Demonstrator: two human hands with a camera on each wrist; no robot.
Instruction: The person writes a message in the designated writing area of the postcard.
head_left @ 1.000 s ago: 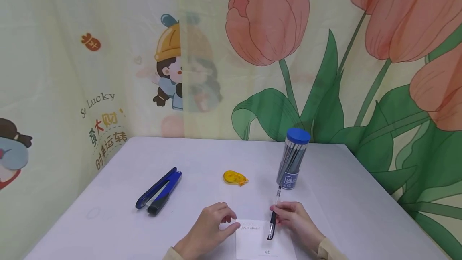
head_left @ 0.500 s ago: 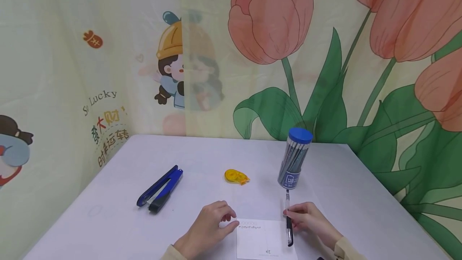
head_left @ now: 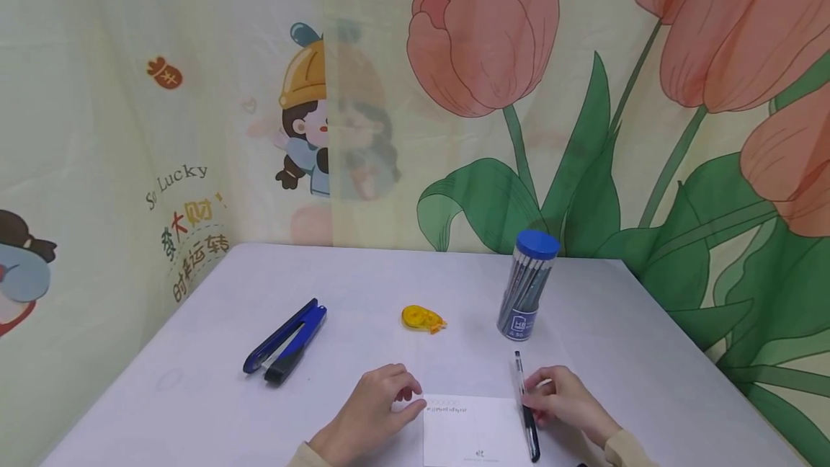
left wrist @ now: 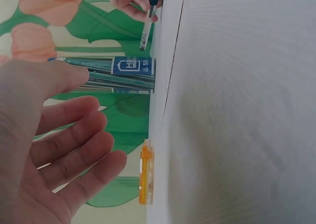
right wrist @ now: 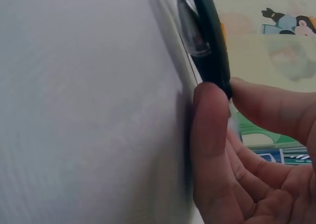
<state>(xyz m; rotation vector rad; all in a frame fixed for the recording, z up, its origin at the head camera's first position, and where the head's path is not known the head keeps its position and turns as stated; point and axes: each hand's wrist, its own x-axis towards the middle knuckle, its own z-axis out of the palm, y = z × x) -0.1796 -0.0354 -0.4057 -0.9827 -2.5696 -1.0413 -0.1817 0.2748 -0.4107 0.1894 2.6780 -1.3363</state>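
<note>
Near the right edge of a small white paper card with printed marks, my right hand pinches a clear gel pen with a black grip. The right wrist view shows thumb and finger at the pen, its point inside a clear cap. Pen and paper overlap in the head view. My left hand lies at the card's left edge, fingers loosely bent and holding nothing. In the left wrist view its fingers are spread apart in front of the pencil jar.
A blue stapler lies on the left of the white table. A yellow correction tape is at the middle. Behind the pen stands a clear jar of pencils with a blue lid. A printed curtain hangs behind the table.
My right hand has carried the pen rightward and toward me, from over the card to its right edge, and the pen's tilt has changed. The left hand has stayed nearly still.
</note>
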